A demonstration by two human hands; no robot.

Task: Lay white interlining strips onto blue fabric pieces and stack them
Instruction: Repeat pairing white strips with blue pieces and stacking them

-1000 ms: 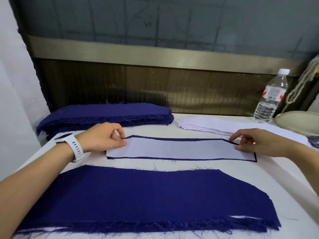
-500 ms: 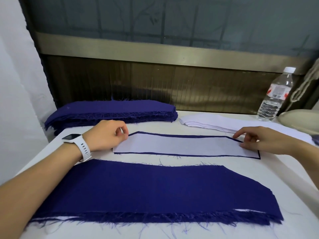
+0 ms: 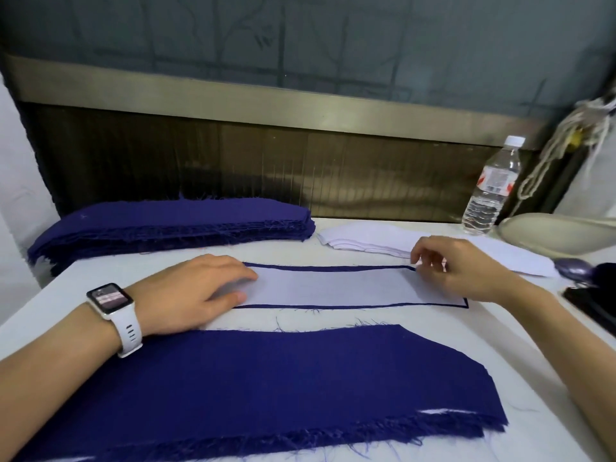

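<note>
Strip between left hand, right hand

Left hand hides L end of white strip — right hand blurred, dark obj. cut off rt.

Garment workshop: stacked blue fabric pieces, white interlining pile, cloth-covered worktable.

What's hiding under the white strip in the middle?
A blue fabric piece: only its thin edge peeks around the white strip. The rest is covered, and the left hand hides one end.
</note>
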